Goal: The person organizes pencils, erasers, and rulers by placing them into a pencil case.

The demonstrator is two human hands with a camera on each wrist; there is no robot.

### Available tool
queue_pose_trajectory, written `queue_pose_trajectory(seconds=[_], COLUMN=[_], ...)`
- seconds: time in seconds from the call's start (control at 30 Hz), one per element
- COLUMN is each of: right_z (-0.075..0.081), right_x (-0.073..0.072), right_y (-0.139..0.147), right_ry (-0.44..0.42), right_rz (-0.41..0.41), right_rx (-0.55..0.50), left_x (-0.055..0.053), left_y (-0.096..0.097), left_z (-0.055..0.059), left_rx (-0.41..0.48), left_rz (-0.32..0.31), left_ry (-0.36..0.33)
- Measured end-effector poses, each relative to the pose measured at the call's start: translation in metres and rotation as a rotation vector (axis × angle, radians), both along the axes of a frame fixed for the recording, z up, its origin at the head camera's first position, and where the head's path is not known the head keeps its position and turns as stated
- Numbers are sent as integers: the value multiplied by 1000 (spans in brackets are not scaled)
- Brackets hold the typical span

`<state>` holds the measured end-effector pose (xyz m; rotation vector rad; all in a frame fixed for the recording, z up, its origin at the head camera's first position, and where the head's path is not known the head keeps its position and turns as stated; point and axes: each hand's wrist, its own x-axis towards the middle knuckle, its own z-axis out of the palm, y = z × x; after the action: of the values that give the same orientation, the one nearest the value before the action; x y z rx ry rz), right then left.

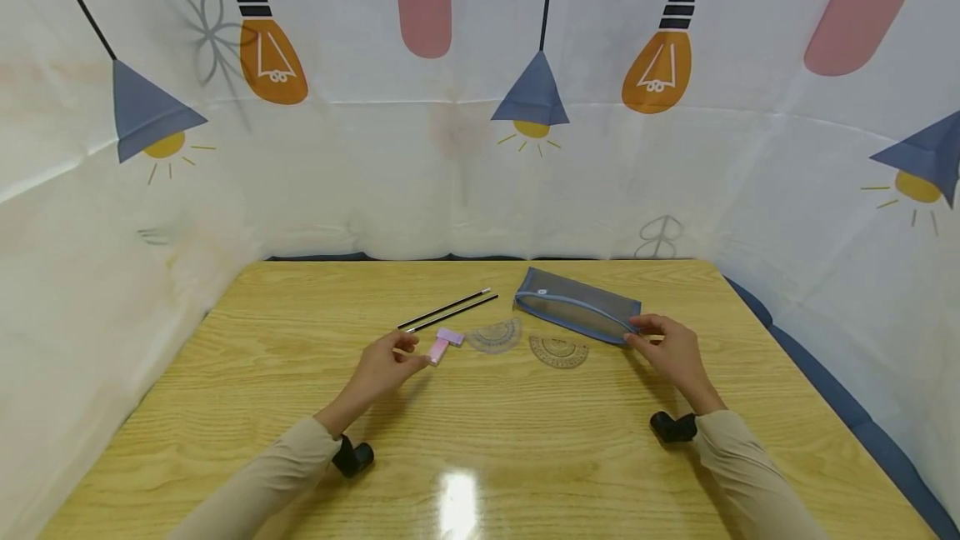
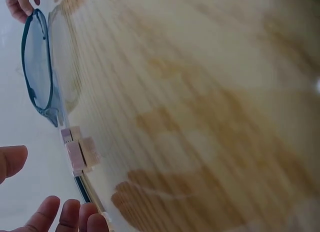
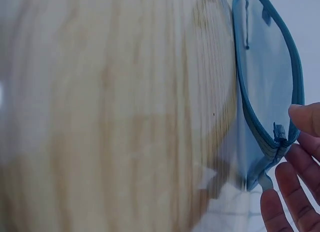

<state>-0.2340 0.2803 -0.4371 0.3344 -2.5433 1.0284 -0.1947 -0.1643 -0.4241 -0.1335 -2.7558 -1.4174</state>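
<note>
Zippered pouch (image 1: pixel 581 302), blue-edged and see-through, lies with its long axis slanting across the far right part of the table (image 1: pixel 465 415), from its near right end back to its far left end; its zip side faces the person and the mouth gapes.

Beige sleeves (image 1: pixel 300 457) reach in from the near edge on both sides, a small black camera (image 1: pixel 352 458) (image 1: pixel 673 427) at each wrist. The right hand (image 1: pixel 675 357) angles forward and inward, thumb on the pouch's rim and fingertips beneath, pinching its right end; the pouch extends left and away from that hand. The left hand (image 1: pixel 382 367) leans forward and right, thumb and loosely bent fingers apart with nothing between them, and the pouch lies well beyond it to the right.

Just beside the left fingertips is a pink eraser (image 1: pixel 438 350), with a lilac eraser (image 1: pixel 451 337) set across its far end; whether the fingers touch the pink one I cannot tell. Two clear protractors (image 1: pixel 558 352) (image 1: pixel 494 336) lie between erasers and pouch. Past the left hand, two dark pencils (image 1: pixel 444 307) (image 1: pixel 454 312) run side by side toward the far right. Behind hangs a white cloth (image 1: pixel 375 182) printed with lamps.
</note>
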Motion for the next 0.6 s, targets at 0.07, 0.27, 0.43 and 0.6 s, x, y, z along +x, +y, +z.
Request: queue_pose_trajectory(seconds=[0.07, 0.27, 0.43, 0.6], right_z=[0, 1, 0, -2], right_x=[0, -1, -2, -5], right_y=[0, 0, 3, 5], right_ry=[6, 16, 14, -4], right_rz=[-1, 8, 17, 8], right_rx=[1, 16, 30, 46], left_x=[-1, -5, -8, -11], left_y=[1, 2, 3, 6], left_z=[0, -2, -2, 0], left_rx=[-11, -23, -31, -24], left_rz=[-9, -18, -34, -32], left_ry=[-5, -11, -31, -75])
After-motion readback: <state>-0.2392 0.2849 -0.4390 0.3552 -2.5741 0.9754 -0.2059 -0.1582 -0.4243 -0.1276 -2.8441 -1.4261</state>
